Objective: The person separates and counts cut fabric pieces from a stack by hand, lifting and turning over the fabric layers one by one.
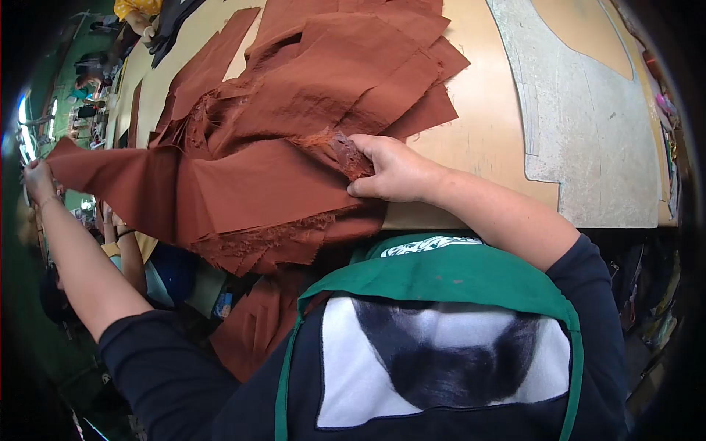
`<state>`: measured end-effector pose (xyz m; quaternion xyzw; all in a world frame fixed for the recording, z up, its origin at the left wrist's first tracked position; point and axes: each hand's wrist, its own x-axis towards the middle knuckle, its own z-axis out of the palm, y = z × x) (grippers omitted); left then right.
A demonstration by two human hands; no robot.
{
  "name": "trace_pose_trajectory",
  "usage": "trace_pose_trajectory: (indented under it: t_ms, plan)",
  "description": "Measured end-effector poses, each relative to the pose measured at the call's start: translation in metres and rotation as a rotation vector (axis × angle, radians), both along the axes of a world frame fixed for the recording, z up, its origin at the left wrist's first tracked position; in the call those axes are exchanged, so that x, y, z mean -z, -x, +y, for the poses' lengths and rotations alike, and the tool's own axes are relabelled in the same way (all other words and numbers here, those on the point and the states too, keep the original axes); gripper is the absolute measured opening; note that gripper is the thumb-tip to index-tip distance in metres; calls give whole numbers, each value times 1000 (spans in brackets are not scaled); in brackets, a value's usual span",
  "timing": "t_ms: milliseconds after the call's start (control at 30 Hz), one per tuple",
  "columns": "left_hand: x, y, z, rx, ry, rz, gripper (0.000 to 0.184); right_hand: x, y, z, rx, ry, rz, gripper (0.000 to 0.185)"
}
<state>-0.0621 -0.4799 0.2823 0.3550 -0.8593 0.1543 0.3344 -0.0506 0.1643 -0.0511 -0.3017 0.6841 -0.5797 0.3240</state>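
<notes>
A rust-brown fabric piece [257,187] stretches between my two hands, over the table's front edge. At the far left, my left hand [38,182] is raised and pinches the outer corner of this piece. My right hand [390,167] is closed around a bunched, frayed end of the brown fabric, near the middle of the view. Under and behind it, a heap of similar fabric pieces [368,59] lies fanned out with raw, fraying edges. Several layers hang down in front of the table, close to my body.
A grey, curved pattern sheet [588,132] lies on the wooden table [482,88] at the right. Another person's hand [147,35] is by dark cloth [173,26] at the top left. Another person's arms [131,253] show below my left forearm.
</notes>
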Motion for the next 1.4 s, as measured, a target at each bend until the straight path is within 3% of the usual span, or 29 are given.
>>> trace_pose_trajectory:
  t_ms: [100,200,367,433,500,533,600,667,733,800,867,1000,1100,1300,1333,1400]
  plan:
    - [-4,48,-63,-91,-190,124,29,1,0,1,27,31,-1,43]
    - [40,67,-31,-9,-410,329,31,8,0,1,31,90,59,45]
    - [99,68,2,126,-876,797,35,-1,0,2,24,95,-111,43]
    - [105,58,10,148,-969,831,38,2,-3,0,38,157,-234,43]
    - [98,41,35,140,-1019,653,46,6,-2,-2,22,149,-179,43]
    - [92,32,84,46,-867,409,66,7,-1,-1,15,144,-152,44]
    - [108,9,187,170,-602,371,84,2,-1,0,14,153,-169,44]
    - [142,-30,218,325,-457,202,95,0,0,1,8,126,-156,44]
    - [191,-76,229,266,-97,-151,99,2,1,2,-14,48,-116,45]
    - [244,-111,228,290,-245,-285,100,9,-1,1,3,114,-171,46]
    - [253,-110,274,336,-319,-307,87,9,-2,0,-1,144,-220,47]
    - [268,-95,251,490,-292,-146,48,3,-3,0,3,163,-280,48]
    - [261,-76,208,308,-238,-149,26,-2,-2,2,-14,119,-202,48]
    - [274,-7,133,178,53,-370,26,-3,2,4,-91,2,-162,56]
    - [274,0,157,83,-12,-268,31,-5,2,4,-92,-7,-163,56]
    - [274,10,184,91,275,-158,36,-8,5,6,-111,-18,-151,56]
